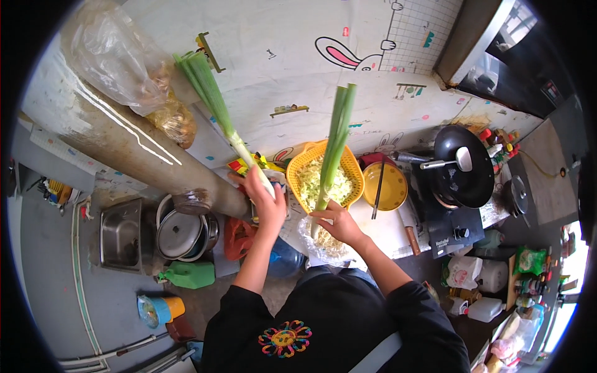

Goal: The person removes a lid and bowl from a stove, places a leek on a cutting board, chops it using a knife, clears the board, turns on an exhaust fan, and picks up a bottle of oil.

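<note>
My left hand (pixel 266 200) grips a long green onion (pixel 219 114) near its white end, its green leaves pointing up and left. In my right hand (pixel 339 224) is a second green onion (pixel 336 144), held upright by its lower stalk. Behind that stalk stands a yellow plastic colander (pixel 294 173) with chopped pale green vegetable (pixel 305 184), perhaps cabbage. Below my right hand lies a clear plastic bag (pixel 336 254) with pale shreds in it. To the right, a yellow bowl (pixel 389 191) has dark chopsticks (pixel 378 189) across it.
A cleaver (pixel 411 235) with a wooden handle lies right of the bowl. Farther right, a black wok (pixel 466 186) with a metal spatula (pixel 463 159) sits on a stove (pixel 450 238). At left are a thick pipe (pixel 140 154), lidded pots (pixel 178 235) and a metal sink (pixel 122 233).
</note>
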Demonstrator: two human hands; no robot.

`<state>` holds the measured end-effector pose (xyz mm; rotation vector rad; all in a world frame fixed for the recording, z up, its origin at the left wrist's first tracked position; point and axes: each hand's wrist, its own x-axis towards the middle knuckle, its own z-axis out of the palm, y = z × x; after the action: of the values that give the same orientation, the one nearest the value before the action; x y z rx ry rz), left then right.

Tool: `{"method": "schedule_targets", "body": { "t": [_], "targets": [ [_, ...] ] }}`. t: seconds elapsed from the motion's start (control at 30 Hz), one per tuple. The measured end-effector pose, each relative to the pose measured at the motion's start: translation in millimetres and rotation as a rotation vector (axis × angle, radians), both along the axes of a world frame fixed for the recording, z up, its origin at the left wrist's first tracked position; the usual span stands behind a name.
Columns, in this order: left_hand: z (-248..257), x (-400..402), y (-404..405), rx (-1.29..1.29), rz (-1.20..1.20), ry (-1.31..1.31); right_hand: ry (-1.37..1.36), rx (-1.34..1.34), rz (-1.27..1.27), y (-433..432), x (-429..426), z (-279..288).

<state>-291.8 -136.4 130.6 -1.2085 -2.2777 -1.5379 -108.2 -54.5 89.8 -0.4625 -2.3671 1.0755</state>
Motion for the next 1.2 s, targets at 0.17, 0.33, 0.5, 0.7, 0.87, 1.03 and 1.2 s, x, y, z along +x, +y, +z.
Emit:
{"method": "schedule_targets", "body": {
  "t": [0.17, 0.33, 0.5, 0.7, 0.87, 1.03, 1.2],
  "targets": [
    [-4, 51, -15, -0.028, -0.347, 0.268, -0.065, 0.023, -0.009, -5, 26, 2],
    [4, 82, -9, -0.313, -0.490, 0.574, -0.092, 0.084, 0.011, -2, 69, 0],
    [0, 99, -1, -0.453, -0.612, 0.672, -0.128, 0.074, 0.002, -1, 111, -2],
    [-20, 119, 3, -0.419, -0.704, 0.662, -0.158, 0.001, -0.033, 4, 148, -4],
    [-64, 146, -11, -0.620, -0.817, 0.487, -0.147, 0.050, 0.017, 14, 176, -32],
    [-77, 182, -16, -0.799, -0.809, 0.180, -0.129, 0.117, 0.027, 19, 195, -54],
    [-126, 216, -22, -0.747, -0.672, 0.162, -0.145, 0.134, -0.199, 27, 222, -66]
  ]
}}
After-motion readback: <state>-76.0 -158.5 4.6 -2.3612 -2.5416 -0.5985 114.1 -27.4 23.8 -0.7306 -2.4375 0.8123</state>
